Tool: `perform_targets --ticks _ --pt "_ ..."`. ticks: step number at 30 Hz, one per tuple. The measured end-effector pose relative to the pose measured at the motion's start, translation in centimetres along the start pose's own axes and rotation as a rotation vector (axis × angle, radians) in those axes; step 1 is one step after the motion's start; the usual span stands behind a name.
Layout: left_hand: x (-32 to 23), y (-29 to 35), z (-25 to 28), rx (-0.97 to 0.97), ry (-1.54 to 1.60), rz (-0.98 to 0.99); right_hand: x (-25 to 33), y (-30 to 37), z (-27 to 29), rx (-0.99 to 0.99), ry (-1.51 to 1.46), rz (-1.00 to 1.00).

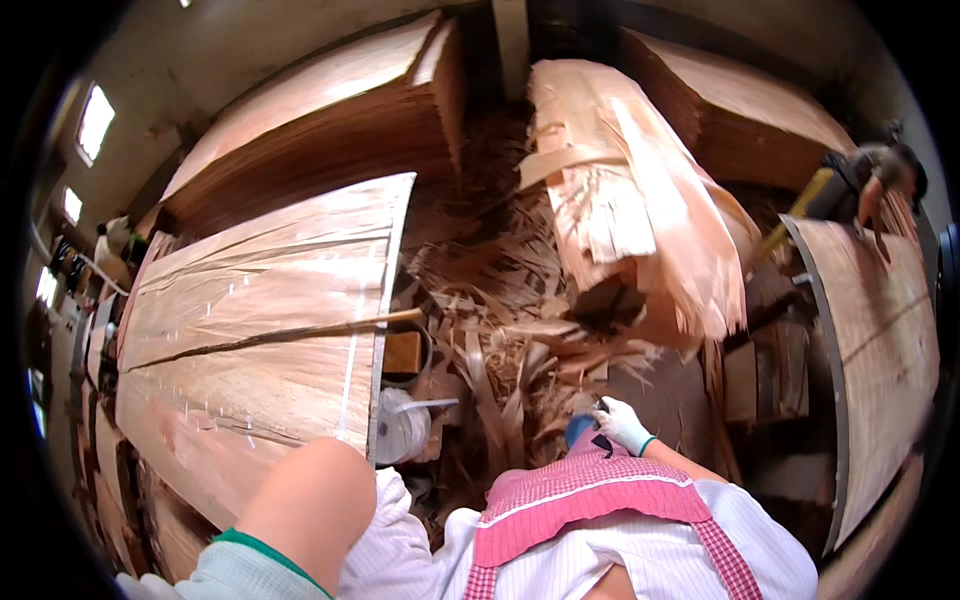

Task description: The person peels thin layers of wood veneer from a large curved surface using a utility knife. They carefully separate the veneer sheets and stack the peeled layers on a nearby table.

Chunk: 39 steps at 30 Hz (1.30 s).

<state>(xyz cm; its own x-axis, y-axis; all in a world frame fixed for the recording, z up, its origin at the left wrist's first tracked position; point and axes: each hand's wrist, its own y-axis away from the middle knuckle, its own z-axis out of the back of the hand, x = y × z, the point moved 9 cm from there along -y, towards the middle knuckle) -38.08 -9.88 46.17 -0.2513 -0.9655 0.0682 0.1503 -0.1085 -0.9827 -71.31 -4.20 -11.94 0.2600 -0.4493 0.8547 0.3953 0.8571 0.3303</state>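
My right hand (622,427) wears a white glove and is in front of the pink checked apron (590,490). Its fingers are closed around something small and dark that I cannot make out. My left hand (235,572) is also gloved, with a green cuff, at the lower left edge; its fingers are hidden. The bent left arm is beside a large wood veneer sheet (250,370) lying on a table. A long dark split runs across that sheet, and a thin wooden strip (400,316) sticks out over its right edge. Close by is a roll of white tape or string (402,428).
Torn veneer scraps (500,300) cover the floor ahead. Tall veneer stacks stand at far left (320,110) and far right (750,100), with a loose veneer pile (640,190) between. At right, another person (880,180) leans over a second veneer-covered table (880,350).
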Motion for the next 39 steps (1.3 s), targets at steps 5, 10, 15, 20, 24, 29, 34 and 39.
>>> perform_targets --ticks 5,10,15,20,24,29,34,39 --pt "2.0 -2.0 -2.2 0.009 -0.259 0.027 3.2 -8.2 3.4 0.188 0.207 0.312" --pt "5.1 -0.7 -3.8 -0.051 -0.531 0.147 5.3 -14.2 3.2 0.341 0.424 0.438" --pt "12.7 6.3 -3.0 -0.067 -0.792 0.501 3.9 -20.0 -1.3 0.487 0.282 0.025" --pt "20.9 22.2 -4.6 0.012 -0.743 1.055 12.0 -22.6 -6.9 0.535 0.426 0.377" --pt "25.7 34.4 -11.5 0.092 -0.531 1.369 16.0 -23.4 -10.9 0.662 0.364 0.325" --pt "28.8 39.9 -14.7 0.136 -0.444 1.527 18.7 -25.8 -15.3 0.774 0.336 0.392" --pt "32.3 39.6 -11.1 0.088 -0.614 1.539 22.3 -31.8 -18.7 0.859 0.453 0.485" --pt "25.0 32.5 -1.2 -0.05 -1.19 1.486 31.3 -36.6 -23.9 0.878 0.472 0.688"
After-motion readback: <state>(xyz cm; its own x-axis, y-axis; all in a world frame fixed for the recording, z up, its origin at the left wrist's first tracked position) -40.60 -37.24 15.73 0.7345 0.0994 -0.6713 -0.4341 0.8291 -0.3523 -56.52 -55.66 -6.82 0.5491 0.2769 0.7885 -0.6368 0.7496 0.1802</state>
